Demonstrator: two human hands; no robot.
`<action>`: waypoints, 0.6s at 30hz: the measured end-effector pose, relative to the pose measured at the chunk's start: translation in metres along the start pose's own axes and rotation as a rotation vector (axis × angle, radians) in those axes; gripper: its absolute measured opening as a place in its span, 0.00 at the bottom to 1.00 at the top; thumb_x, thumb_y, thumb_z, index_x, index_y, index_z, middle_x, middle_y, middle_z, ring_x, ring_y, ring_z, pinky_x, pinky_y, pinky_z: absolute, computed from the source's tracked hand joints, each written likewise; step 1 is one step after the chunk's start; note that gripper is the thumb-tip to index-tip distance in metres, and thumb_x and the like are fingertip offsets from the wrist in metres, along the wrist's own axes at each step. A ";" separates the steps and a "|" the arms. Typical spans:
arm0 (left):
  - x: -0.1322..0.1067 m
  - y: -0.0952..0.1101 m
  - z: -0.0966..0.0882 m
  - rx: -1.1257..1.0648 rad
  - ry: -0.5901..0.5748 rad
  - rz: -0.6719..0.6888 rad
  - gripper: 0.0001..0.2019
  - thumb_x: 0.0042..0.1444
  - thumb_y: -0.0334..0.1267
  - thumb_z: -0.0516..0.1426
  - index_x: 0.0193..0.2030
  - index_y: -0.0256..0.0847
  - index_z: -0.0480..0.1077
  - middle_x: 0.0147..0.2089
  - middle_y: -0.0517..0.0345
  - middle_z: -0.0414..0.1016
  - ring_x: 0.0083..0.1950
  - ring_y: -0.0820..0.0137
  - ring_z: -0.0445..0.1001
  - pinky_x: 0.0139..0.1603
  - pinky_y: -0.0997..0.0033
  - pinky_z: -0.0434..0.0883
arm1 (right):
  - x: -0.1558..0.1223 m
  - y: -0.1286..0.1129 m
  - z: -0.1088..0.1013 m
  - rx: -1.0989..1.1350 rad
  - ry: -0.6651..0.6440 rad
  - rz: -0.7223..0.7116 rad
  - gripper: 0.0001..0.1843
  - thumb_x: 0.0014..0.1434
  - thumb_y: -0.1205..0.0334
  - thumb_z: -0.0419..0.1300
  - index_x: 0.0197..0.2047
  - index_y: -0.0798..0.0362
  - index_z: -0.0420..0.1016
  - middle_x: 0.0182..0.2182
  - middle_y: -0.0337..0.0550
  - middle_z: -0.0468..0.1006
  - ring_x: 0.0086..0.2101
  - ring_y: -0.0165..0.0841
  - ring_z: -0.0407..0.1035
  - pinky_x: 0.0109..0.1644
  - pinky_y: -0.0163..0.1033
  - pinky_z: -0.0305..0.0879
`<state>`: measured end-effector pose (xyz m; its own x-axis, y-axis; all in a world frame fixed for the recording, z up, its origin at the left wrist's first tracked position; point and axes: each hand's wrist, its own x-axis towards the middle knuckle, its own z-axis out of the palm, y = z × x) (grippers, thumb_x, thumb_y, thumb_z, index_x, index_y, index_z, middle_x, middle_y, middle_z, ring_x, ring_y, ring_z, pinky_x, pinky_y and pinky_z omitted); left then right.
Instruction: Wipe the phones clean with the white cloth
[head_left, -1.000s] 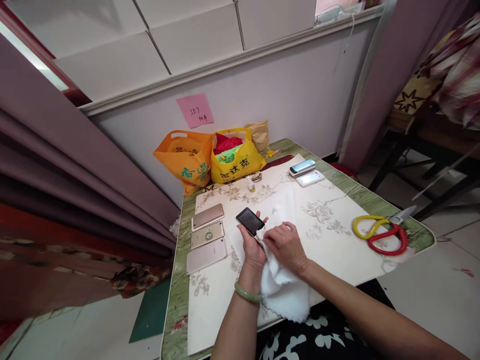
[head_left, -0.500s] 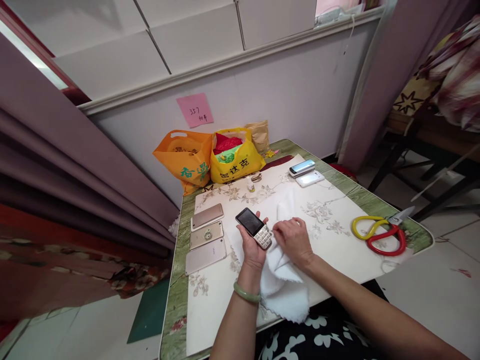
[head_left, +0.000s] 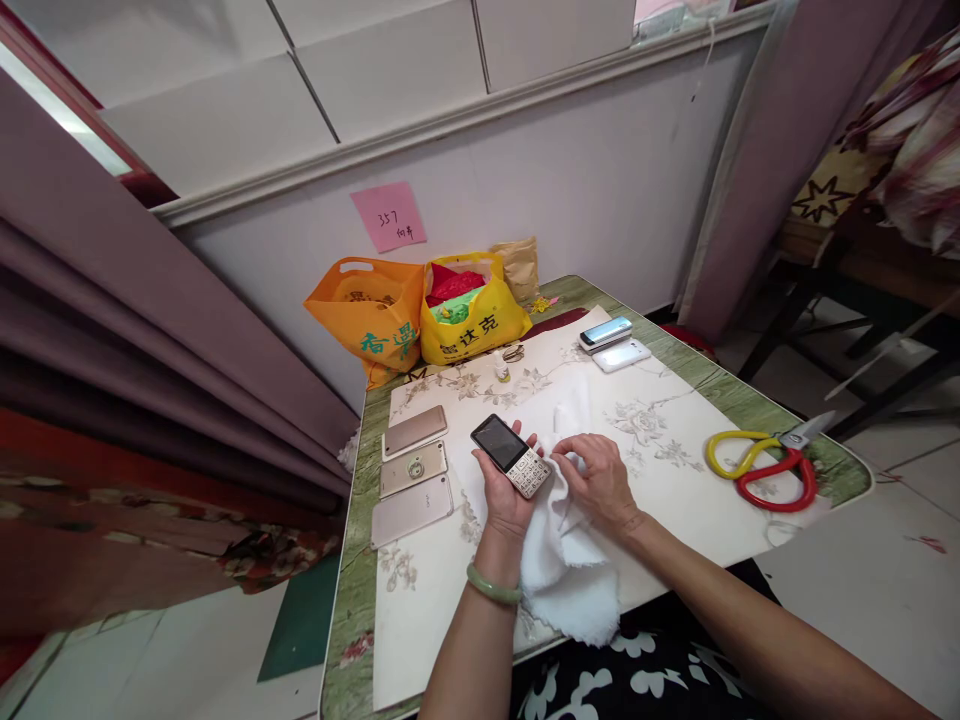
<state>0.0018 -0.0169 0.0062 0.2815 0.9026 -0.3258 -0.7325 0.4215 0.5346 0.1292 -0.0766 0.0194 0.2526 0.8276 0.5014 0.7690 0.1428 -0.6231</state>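
Observation:
My left hand (head_left: 504, 496), with a green bangle (head_left: 493, 585) on its wrist, holds a keypad mobile phone (head_left: 498, 443) face up, its dark screen tilted away from me. A crumpled white cloth (head_left: 564, 575) lies under and beside the phone and hangs toward the table's near edge. My right hand (head_left: 598, 480) is just right of the keypad, thumb and fingers pinched on a fold of that cloth. Left of my hands, three smartphones lie in a column: a rose one (head_left: 415, 432), a gold one with a ring holder (head_left: 413, 467) and a pale one (head_left: 412, 512).
An orange bag (head_left: 367, 315) and a stuffed yellow bag (head_left: 474, 325) stand at the back, near a small bottle (head_left: 501, 367). Far right on the table (head_left: 349, 590) are scissors (head_left: 765, 462) with yellow and red handles. A flip phone (head_left: 606, 333) and a white phone (head_left: 622, 355) lie back right.
My right hand has shifted slightly right, away from the keypad, drawing up a fold of the cloth. The phone has turned slightly in my left hand, showing more of its keys.

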 end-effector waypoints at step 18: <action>-0.004 0.002 -0.004 0.028 -0.051 -0.078 0.40 0.54 0.69 0.46 0.61 0.41 0.67 0.47 0.45 0.79 0.46 0.59 0.77 0.54 0.56 0.70 | -0.025 -0.012 0.010 -0.095 -0.232 -0.407 0.18 0.66 0.62 0.55 0.59 0.46 0.69 0.54 0.43 0.75 0.56 0.39 0.64 0.66 0.56 0.45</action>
<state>-0.0029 -0.0200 0.0052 0.3685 0.8700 -0.3275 -0.6899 0.4920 0.5310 0.1079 -0.0939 0.0087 -0.2095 0.8158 0.5391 0.8315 0.4387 -0.3408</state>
